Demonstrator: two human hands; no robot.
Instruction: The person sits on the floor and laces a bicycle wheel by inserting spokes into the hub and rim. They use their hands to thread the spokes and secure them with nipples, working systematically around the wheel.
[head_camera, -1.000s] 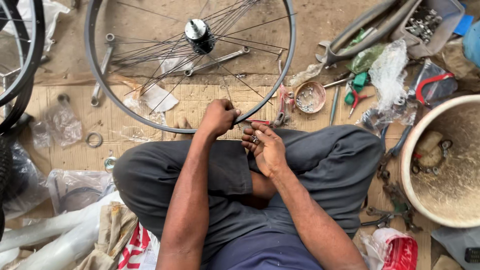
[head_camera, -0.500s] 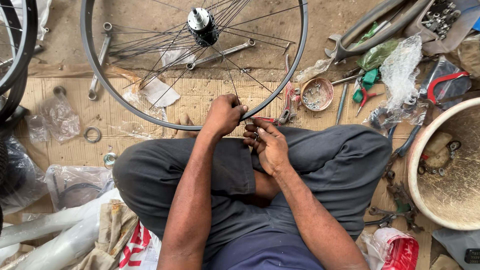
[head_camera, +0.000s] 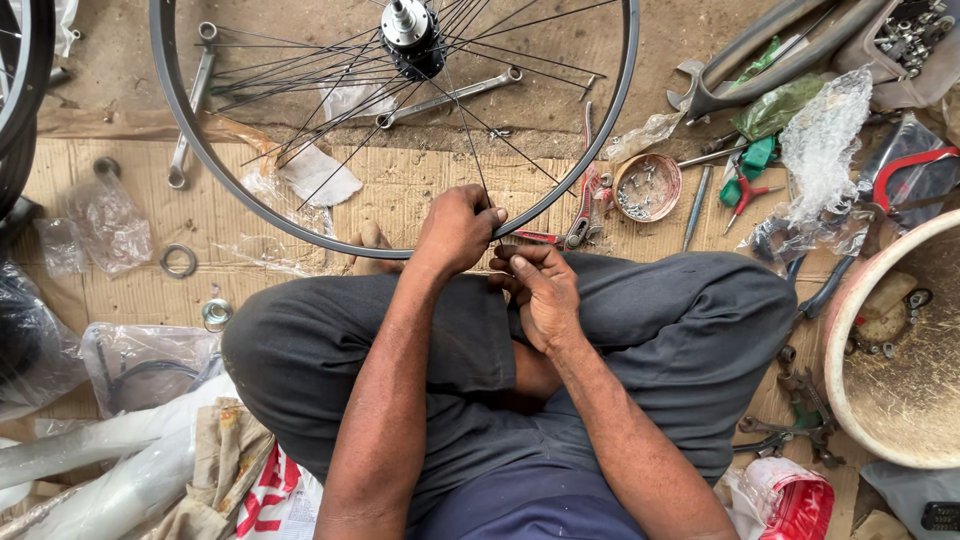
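Lying flat on the cardboard-covered floor (head_camera: 130, 215), the black-rimmed spoked bicycle wheel (head_camera: 600, 170) has its near rim at the crossed knees. A thin spoke (head_camera: 478, 165) is pinched at the rim by the left hand (head_camera: 455, 232), its grip clenched. The right hand (head_camera: 540, 295) is curled just beside it; anything held is hidden. A small bowl of nipples (head_camera: 646, 186) sits close right. The wheel's top is cut off.

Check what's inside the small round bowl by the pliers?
The bowl holds a heap of small silvery metal bits, likely spoke nipples; too small to be sure. Its bottom is covered by them.
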